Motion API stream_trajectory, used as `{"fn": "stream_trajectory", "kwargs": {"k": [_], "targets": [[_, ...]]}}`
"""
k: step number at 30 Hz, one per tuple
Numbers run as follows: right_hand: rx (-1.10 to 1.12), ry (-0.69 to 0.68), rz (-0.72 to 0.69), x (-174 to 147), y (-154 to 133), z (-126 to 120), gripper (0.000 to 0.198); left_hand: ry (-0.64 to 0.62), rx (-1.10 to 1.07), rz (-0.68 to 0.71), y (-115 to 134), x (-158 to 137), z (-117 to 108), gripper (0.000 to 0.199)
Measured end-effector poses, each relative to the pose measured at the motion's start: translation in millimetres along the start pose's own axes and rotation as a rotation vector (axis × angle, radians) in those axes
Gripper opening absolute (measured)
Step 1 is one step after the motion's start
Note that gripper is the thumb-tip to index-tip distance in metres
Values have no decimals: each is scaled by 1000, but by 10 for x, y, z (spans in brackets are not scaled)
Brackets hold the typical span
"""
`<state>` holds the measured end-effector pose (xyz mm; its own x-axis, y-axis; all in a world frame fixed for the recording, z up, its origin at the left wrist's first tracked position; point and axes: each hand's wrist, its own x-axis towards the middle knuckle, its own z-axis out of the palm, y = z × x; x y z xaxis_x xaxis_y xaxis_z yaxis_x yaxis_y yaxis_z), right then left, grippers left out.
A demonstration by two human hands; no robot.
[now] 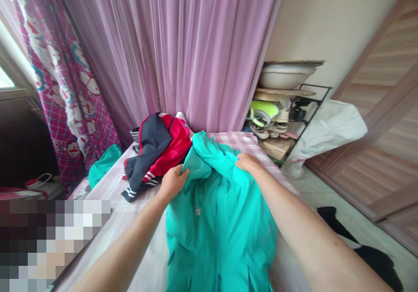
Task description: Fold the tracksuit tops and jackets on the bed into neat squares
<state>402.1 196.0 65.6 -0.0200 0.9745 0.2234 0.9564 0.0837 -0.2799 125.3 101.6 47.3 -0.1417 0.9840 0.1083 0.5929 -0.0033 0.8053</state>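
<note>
A teal jacket (218,222) with a front zip and a small white chest logo lies spread on a plaid cloth-covered surface (143,226). Its hood end points away from me. At the jacket's upper left, my left hand (174,181) is closed on the fabric, with the thumb on top. My right hand (247,163) grips the upper right of the jacket near the hood; its fingertips are partly hidden by the cloth. Just beyond my left hand sits a crumpled red and navy jacket (156,146) with white-striped cuffs.
A pink curtain (196,52) hangs behind the surface. At the right stands a black rack (308,122) with shoes and a basin (287,75), beside a white bag (333,130). Black clothing (375,257) lies on the floor. Another teal cloth (103,164) is at the left edge.
</note>
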Motion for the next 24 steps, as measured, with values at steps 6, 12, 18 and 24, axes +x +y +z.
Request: {"fn": "stream_trajectory", "kwargs": {"k": [6, 12, 18, 24], "targets": [[-83, 302, -279, 359, -1076, -926, 43, 394, -54, 384, 732, -293, -295, 36], [-118, 373, -415, 632, -1552, -1161, 59, 152, 100, 392, 781, -660, -275, 50], [-90, -45, -217, 511, -784, -402, 70, -356, 350, 165, 129, -704, -386, 41], [252, -291, -232, -663, -155, 282, 87, -278, 628, 88, -260, -515, -945, 36]]}}
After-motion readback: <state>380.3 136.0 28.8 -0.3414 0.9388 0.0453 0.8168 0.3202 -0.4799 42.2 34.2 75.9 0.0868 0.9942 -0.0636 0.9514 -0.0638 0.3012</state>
